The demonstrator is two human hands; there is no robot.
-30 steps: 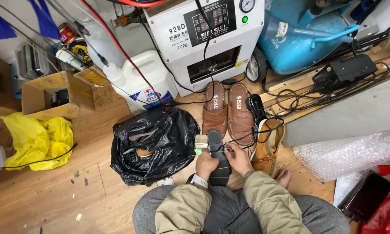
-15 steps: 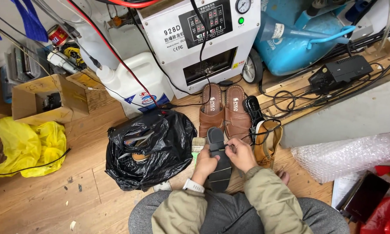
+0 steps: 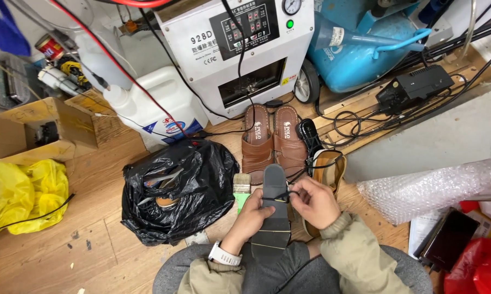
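Yellow plastic bag [image 3: 17,197] at far left; black bin bag [image 3: 176,190] beside it. My left hand [image 3: 253,215] grips the dark sandal [image 3: 274,213], sole up over my lap, while my right hand [image 3: 319,202] pinches its thin black strap [image 3: 282,196]. Brown slides [image 3: 273,139] lie beyond; bubble wrap [image 3: 433,190] at right.
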